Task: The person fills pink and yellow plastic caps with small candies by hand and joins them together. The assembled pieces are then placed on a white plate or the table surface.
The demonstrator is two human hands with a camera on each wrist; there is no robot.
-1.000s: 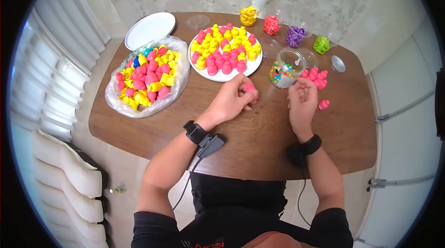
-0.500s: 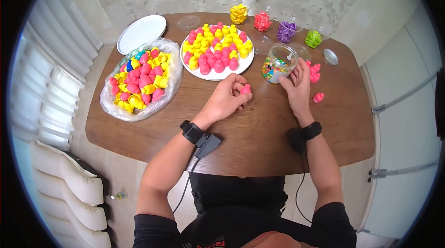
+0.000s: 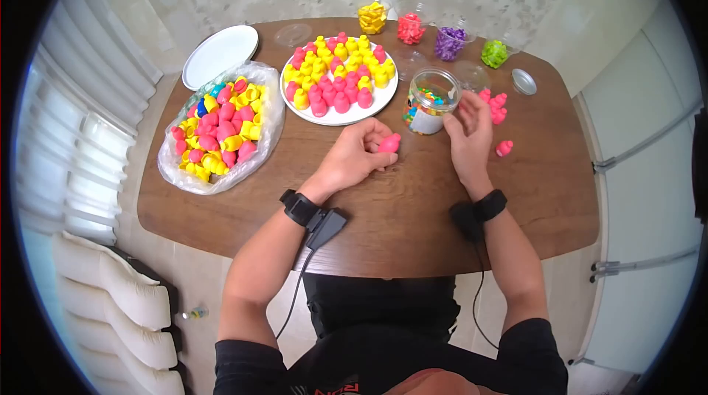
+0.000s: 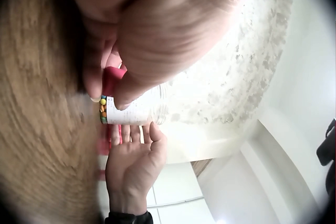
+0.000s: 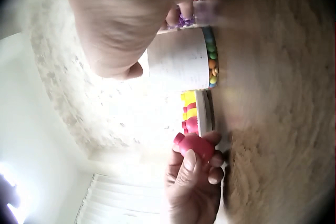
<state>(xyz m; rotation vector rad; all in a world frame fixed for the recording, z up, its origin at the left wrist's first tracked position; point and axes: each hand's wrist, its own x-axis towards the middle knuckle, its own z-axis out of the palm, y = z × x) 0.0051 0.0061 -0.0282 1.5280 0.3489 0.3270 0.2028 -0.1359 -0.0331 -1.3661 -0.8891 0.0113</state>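
My left hand (image 3: 352, 157) pinches a small pink bottle-shaped piece (image 3: 389, 143) between thumb and fingers, low over the table. In the right wrist view this pink piece (image 5: 197, 148) has a round body and a narrower neck. My right hand (image 3: 470, 146) is beside the clear jar (image 3: 425, 123), thumb and fingertips at its side, fingers fairly straight. Small multicoloured balls lie in the jar, which carries a white label (image 5: 178, 56). Pink pieces (image 3: 495, 107) stand behind my right hand, and a single one (image 3: 504, 148) lies to its right.
A white round plate (image 3: 324, 116) bears many pink and yellow bottle-shaped pieces. Left of it sits a plastic bag (image 3: 274, 126) of pink, yellow and blue pieces, near a white lid (image 3: 220, 56). Along the back stand cups of yellow (image 3: 372, 19), red, purple (image 3: 450, 44) and green bits.
My right hand has come to the jar's side, and the jar has shifted slightly left and turned. The pink piece in my left hand has tilted from upright.
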